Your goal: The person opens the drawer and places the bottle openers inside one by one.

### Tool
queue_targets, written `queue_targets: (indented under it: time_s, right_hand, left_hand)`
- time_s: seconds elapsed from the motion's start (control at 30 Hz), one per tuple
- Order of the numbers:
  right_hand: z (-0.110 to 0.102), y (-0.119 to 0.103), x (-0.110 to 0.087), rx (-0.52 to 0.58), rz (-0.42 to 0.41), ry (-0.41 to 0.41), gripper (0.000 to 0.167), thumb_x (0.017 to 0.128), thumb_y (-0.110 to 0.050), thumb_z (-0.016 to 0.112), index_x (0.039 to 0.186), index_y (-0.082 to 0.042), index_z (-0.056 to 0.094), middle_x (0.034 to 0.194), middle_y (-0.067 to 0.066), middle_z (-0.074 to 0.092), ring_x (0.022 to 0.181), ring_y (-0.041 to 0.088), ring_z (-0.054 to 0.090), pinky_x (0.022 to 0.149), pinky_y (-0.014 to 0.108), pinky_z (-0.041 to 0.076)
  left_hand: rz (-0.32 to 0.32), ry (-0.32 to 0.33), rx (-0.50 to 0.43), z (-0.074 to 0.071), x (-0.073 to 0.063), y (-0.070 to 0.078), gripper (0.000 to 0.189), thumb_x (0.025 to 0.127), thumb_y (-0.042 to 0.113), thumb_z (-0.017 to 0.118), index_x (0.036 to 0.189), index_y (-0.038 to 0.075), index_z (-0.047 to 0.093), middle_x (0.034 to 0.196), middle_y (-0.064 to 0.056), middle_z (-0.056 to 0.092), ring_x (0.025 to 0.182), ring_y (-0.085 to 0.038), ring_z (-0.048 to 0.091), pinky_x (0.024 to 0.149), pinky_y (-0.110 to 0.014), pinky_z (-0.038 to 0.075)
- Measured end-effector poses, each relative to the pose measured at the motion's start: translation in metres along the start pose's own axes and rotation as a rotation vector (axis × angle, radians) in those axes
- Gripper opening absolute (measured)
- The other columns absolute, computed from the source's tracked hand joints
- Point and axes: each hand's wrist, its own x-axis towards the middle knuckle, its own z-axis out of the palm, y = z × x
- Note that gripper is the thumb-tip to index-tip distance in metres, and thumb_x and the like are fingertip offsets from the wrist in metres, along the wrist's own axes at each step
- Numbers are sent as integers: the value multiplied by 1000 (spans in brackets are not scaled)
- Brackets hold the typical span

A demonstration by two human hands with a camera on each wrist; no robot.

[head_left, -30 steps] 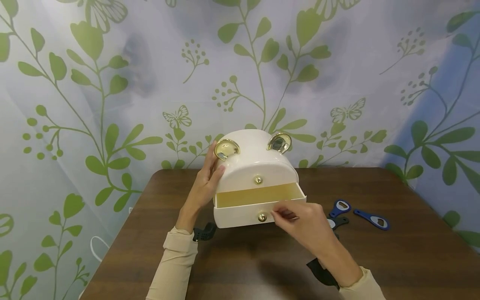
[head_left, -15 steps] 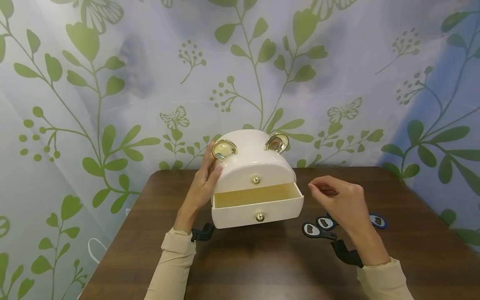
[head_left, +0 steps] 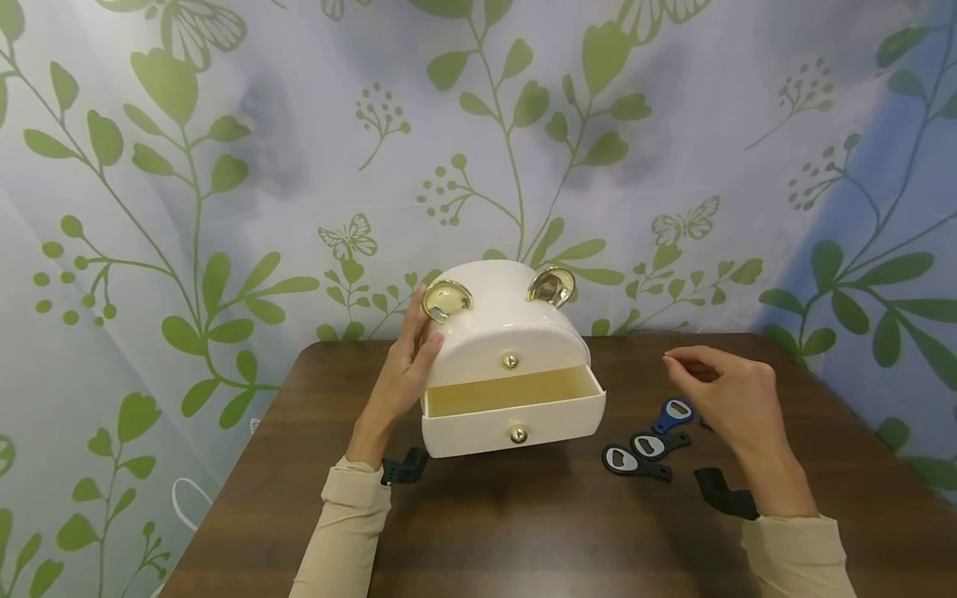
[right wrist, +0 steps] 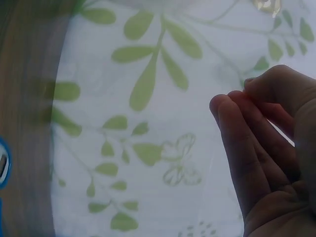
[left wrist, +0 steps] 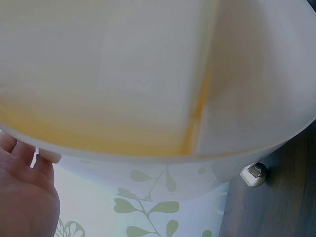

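Note:
A white desktop drawer organizer [head_left: 489,328] with gold ears is in the middle of the head view, tilted. Its lower drawer [head_left: 478,433] is pulled out, and the part of the inside that shows holds nothing. My left hand [head_left: 396,378] grips the organizer's left side, thumb toward the front and fingers behind the ear. The left wrist view shows the organizer's pale underside [left wrist: 98,74] above my fingers. My right hand [head_left: 736,403] hovers to the right, apart from the organizer. Its thumb and fingertips touch, with nothing visible between them.
Two black bottle openers [head_left: 649,446] and a blue bottle opener [head_left: 676,411] lie on the brown table [head_left: 523,531] right of the organizer. A second blue one is mostly hidden behind my right hand. A leaf-patterned cloth [head_left: 359,166] hangs behind the table.
My right hand has moved from the drawer's front away to the right, uncovering the black openers and covering most of one blue opener. My left hand and the organizer have hardly moved.

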Motion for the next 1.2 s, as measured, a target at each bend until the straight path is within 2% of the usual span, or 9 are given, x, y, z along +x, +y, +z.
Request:
queue_targets:
  time_s: [0.17, 0.33, 0.4, 0.47, 0.53, 0.6, 0.67, 0.8, 1.2]
  right_hand:
    - [-11, 19, -1, -75, 71, -30, 14, 86, -12, 81, 100, -11, 84, 83, 10, 79, 75, -37, 38, 67, 6, 38]
    - [-22, 34, -3, -120, 175, -129, 21, 91, -20, 78, 110, -11, 81, 95, 12, 79, 75, -36, 36, 67, 14, 42]
    - [-24, 39, -4, -126, 195, -153, 23, 92, -22, 78, 112, -11, 79, 99, 13, 79, 75, -32, 43, 68, 18, 45]
    - [-26, 43, -5, -133, 207, -174, 26, 92, -23, 78, 115, -10, 78, 102, 15, 79, 76, -17, 61, 72, 28, 50]
    - [-26, 46, -7, -145, 216, -190, 28, 93, -23, 77, 117, -9, 77, 105, 16, 78, 81, 8, 73, 77, 39, 52]
    - [-28, 51, -8, -154, 232, -211, 30, 94, -24, 77, 120, -8, 76, 107, 17, 77, 88, 33, 74, 79, 49, 51]
    - [-30, 57, -10, -162, 243, -226, 31, 94, -24, 76, 121, -8, 75, 109, 19, 77, 93, 42, 72, 79, 51, 50]
    - [-35, 69, -14, -173, 271, -255, 31, 96, -26, 74, 121, -7, 74, 110, 20, 76, 95, 42, 71, 77, 48, 50]
    - [-41, 108, -30, -170, 348, -383, 41, 98, -32, 71, 123, 0, 70, 113, 26, 73, 102, 48, 68, 80, 58, 47]
  left_hand:
    - [-2, 9, 7, 0, 0, 0, 73, 111, 17, 46, 166, 41, 4, 166, -2, 35, 148, -18, 38, 112, -30, 37]
    - [-4, 5, -4, 0, -2, 1, 73, 111, 17, 45, 166, 43, 4, 167, -3, 32, 150, -18, 35, 115, -44, 36]
    - [-2, 5, -5, 1, -2, 1, 73, 111, 16, 45, 166, 43, 4, 167, -5, 31, 151, -19, 34, 116, -48, 34]
    - [-5, 5, -4, 1, -2, 1, 73, 111, 16, 45, 166, 42, 4, 167, -5, 31, 152, -18, 33, 116, -48, 33]
    - [-6, 4, -6, 1, -3, 1, 73, 111, 16, 45, 166, 41, 4, 167, -5, 30, 152, -18, 32, 116, -44, 34]
    - [-9, 4, -8, 1, -3, 1, 73, 111, 17, 45, 166, 41, 4, 167, -4, 31, 151, -18, 33, 116, -36, 35]
    - [-7, 5, -11, 1, -3, 1, 73, 111, 16, 45, 166, 41, 4, 167, -3, 31, 151, -18, 34, 114, -28, 36]
    - [-2, 9, -19, 1, -3, 1, 73, 111, 16, 45, 166, 43, 5, 166, -4, 34, 149, -19, 36, 109, -17, 35]
    - [0, 4, -33, 2, -2, 1, 72, 111, 16, 44, 166, 40, 4, 167, -4, 31, 150, -20, 35, 108, -16, 36]
